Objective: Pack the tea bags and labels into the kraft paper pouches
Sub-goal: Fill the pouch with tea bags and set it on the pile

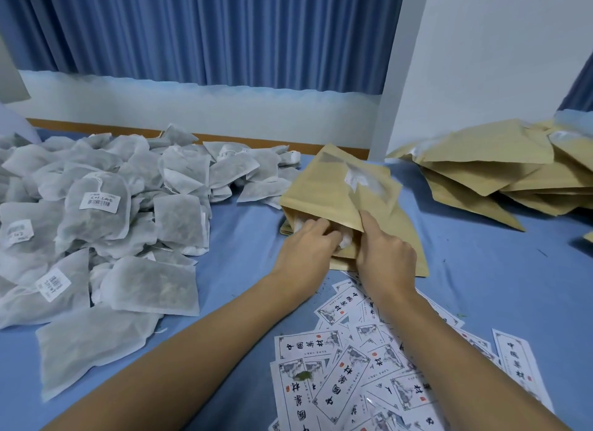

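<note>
In the head view, our left hand [308, 241] curls its fingers round white tea bags [346, 240] at the mouth of the kraft pouch [324, 190]. Our right hand [385, 254] pinches the pouch's lip up. If we shove, the bags may bunch there and crease or tear the paper.

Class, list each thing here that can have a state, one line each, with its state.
kraft paper pouch: lying flat, mouth open, tea bags partly in.
left hand: fingers curled round the tea bags at the pouch mouth.
right hand: holds the pouch's upper edge, keeping it open.
tea bag heap: loose, unpacked.
labels: scattered, overlapping, unpacked.
pouch pile: stacked loosely; filled or empty unclear.
curtain: drawn shut.
</note>
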`<state>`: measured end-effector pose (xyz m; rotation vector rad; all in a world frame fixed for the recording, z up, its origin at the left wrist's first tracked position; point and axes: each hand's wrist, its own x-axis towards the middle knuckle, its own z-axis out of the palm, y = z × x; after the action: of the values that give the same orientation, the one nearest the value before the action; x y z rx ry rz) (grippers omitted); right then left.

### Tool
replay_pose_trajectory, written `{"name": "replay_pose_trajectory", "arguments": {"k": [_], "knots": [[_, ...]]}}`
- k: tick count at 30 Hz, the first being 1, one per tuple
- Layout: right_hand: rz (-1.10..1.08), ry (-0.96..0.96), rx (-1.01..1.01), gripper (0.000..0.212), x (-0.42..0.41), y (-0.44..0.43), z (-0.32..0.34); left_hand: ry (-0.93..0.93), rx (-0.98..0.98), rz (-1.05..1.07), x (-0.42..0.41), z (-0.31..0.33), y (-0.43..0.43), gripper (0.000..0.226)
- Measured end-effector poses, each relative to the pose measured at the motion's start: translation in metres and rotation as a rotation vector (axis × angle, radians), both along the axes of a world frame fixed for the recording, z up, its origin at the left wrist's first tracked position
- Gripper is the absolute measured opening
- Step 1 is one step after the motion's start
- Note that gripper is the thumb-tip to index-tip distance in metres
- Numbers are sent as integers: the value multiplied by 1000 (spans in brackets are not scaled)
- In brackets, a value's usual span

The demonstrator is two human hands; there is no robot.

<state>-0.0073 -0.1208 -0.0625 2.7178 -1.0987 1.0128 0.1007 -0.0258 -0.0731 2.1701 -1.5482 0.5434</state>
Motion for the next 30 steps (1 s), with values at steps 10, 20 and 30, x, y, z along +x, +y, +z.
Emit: {"name": "replay_pose_trajectory", "arguments": {"k": [10,20,30], "knots": [[264,-256,-187,63,-7,4,-3,112,290,61,55,12,-68,24],[-32,-123,45,72,-12,-5,11,224,-116,-298,-4,7,-48,21],[-104,-87,101,84,-11,-16,6,443,-771,230,97,41,-14,19]]}}
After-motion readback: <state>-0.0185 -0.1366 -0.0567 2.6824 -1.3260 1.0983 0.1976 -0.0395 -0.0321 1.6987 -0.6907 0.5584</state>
